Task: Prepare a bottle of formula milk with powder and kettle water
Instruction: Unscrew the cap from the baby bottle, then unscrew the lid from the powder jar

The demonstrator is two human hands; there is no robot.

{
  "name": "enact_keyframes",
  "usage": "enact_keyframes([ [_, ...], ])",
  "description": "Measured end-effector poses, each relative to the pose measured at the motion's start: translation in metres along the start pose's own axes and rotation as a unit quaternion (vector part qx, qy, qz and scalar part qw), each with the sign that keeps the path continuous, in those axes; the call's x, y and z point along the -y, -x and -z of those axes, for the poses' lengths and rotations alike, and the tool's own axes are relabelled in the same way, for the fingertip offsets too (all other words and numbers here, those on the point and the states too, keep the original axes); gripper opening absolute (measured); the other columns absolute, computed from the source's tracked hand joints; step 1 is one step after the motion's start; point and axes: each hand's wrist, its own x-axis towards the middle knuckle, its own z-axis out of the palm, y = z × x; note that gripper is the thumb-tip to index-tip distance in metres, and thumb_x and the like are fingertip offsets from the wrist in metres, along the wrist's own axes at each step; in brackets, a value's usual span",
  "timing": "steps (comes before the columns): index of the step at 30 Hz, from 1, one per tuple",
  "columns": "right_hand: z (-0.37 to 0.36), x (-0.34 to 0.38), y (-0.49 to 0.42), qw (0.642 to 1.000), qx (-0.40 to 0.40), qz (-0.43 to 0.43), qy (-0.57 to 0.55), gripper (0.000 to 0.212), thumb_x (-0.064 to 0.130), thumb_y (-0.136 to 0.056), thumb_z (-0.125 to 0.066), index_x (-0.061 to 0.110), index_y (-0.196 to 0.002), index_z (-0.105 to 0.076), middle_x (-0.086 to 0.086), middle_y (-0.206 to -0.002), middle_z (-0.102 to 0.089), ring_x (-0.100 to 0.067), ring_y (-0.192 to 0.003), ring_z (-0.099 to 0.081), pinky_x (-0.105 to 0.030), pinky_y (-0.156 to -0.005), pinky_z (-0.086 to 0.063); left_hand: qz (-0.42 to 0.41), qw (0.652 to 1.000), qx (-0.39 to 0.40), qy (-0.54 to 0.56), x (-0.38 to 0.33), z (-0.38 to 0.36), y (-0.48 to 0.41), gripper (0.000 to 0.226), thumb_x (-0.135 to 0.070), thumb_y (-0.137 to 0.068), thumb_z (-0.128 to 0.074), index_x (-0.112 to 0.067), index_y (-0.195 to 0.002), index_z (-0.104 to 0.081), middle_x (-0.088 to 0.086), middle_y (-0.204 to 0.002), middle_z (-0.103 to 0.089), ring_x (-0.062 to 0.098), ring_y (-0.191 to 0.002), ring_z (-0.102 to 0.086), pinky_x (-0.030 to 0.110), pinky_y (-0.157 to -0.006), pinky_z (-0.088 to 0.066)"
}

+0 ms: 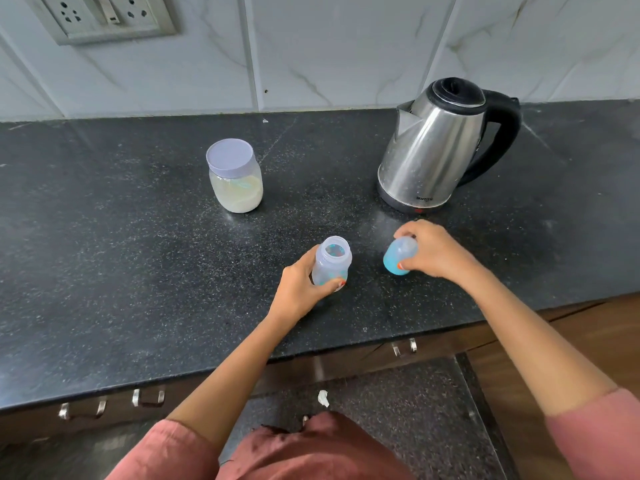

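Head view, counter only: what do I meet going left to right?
Powder jar → bottle in the left hand → cap in the right hand. The kettle overlaps the cap's span.

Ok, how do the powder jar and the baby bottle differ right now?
The jar is closed with a pale lid; the bottle is open, and its cap is in the right hand. The jar holds pale powder; the bottle looks empty. The jar stands alone; the left hand grips the bottle. Both stand upright on the counter and are see-through.
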Motion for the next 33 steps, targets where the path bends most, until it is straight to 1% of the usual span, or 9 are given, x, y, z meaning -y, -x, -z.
enact_keyframes([
  [9,-0.031,-0.02,-0.001,0.999,-0.001,-0.004,0.039,0.055,0.011,-0.074,-0.072,0.015,-0.124,-0.047,-0.005,-0.127,-0.043,-0.025,-0.116,-0.047,-0.038,-0.091,-0.043,0.007,1.0,-0.002,0.024,0.006,-0.003,0.001,0.059,-0.013,-0.071,-0.078,-0.026,-0.121,-0.05,-0.015,-0.115,-0.058,0.006,-0.113,-0.053,0.021,-0.097,-0.039],
  [13,-0.026,-0.019,-0.005,0.999,0.011,0.007,0.032,0.071,0.019,-0.071,-0.076,0.016,-0.132,-0.04,-0.005,-0.134,-0.039,-0.024,-0.123,-0.043,-0.043,-0.1,-0.04,0.013,0.999,0.004,0.043,0.009,0.002,0.004,0.066,-0.01,-0.067,-0.08,-0.025,-0.122,-0.047,-0.014,-0.121,-0.053,-0.001,-0.115,-0.048,0.01,-0.098,-0.033],
  [15,-0.017,-0.011,-0.009,1.0,-0.009,0.026,0.009,0.068,0.02,-0.072,-0.075,0.015,-0.132,-0.043,-0.005,-0.133,-0.041,-0.023,-0.122,-0.044,-0.042,-0.101,-0.039,0.015,0.999,-0.009,0.051,0.01,0.008,0.005,0.071,-0.01,-0.066,-0.08,-0.016,-0.128,-0.046,-0.01,-0.125,-0.051,0.002,-0.12,-0.046,0.007,-0.1,-0.031],
  [17,-0.007,0.003,-0.015,0.997,-0.033,0.056,-0.027,0.058,0.018,-0.075,-0.073,0.013,-0.127,-0.049,-0.006,-0.129,-0.047,-0.02,-0.118,-0.048,-0.036,-0.099,-0.04,0.015,0.998,-0.033,0.055,0.011,0.019,0.007,0.07,-0.01,-0.068,-0.078,-0.012,-0.13,-0.046,-0.004,-0.128,-0.051,0.005,-0.122,-0.045,0.008,-0.102,-0.03],
  [20,0.002,0.03,-0.03,0.991,-0.045,0.104,-0.072,0.044,0.015,-0.078,-0.07,0.012,-0.12,-0.056,-0.008,-0.121,-0.057,-0.014,-0.103,-0.053,-0.027,-0.092,-0.043,0.006,0.993,-0.096,0.063,0.006,0.042,0.006,0.057,-0.011,-0.073,-0.074,-0.014,-0.125,-0.05,-0.002,-0.123,-0.056,0.004,-0.116,-0.05,0.009,-0.1,-0.032],
  [23,0.004,0.063,-0.052,0.984,-0.019,0.134,-0.113,0.036,0.013,-0.079,-0.069,0.011,-0.113,-0.06,-0.008,-0.114,-0.062,-0.012,-0.094,-0.057,-0.022,-0.086,-0.046,-0.003,0.982,-0.181,0.055,0.004,0.069,-0.002,0.042,-0.013,-0.078,-0.071,-0.016,-0.117,-0.055,-0.001,-0.117,-0.061,0.004,-0.11,-0.055,0.013,-0.1,-0.037],
  [26,0.001,0.098,-0.074,0.978,0.019,0.149,-0.145,0.033,0.012,-0.078,-0.07,0.01,-0.11,-0.062,-0.008,-0.11,-0.064,-0.016,-0.094,-0.061,-0.024,-0.087,-0.048,0.002,0.97,-0.24,0.036,0.009,0.098,-0.016,0.041,-0.014,-0.08,-0.07,-0.016,-0.118,-0.054,-0.003,-0.118,-0.059,0.006,-0.112,-0.054,0.02,-0.102,-0.037],
  [29,-0.008,0.128,-0.097,0.974,0.057,0.15,-0.162,0.04,0.014,-0.077,-0.071,0.011,-0.115,-0.059,-0.008,-0.115,-0.062,-0.015,-0.099,-0.059,-0.028,-0.09,-0.049,0.012,0.968,-0.249,0.032,0.017,0.124,-0.037,0.051,-0.011,-0.078,-0.072,-0.014,-0.124,-0.048,0.002,-0.129,-0.052,0.012,-0.12,-0.048,0.02,-0.104,-0.035],
  [33,-0.025,0.161,-0.126,0.976,0.09,0.146,-0.132,0.068,0.017,-0.075,-0.074,0.012,-0.135,-0.04,-0.008,-0.136,-0.048,-0.021,-0.12,-0.05,-0.029,-0.095,-0.042,0.034,0.979,-0.201,0.015,0.03,0.152,-0.073,0.076,-0.009,-0.073,-0.076,-0.013,-0.136,-0.033,0.006,-0.144,-0.036,0.018,-0.131,-0.036,0.029,-0.107,-0.031],
])
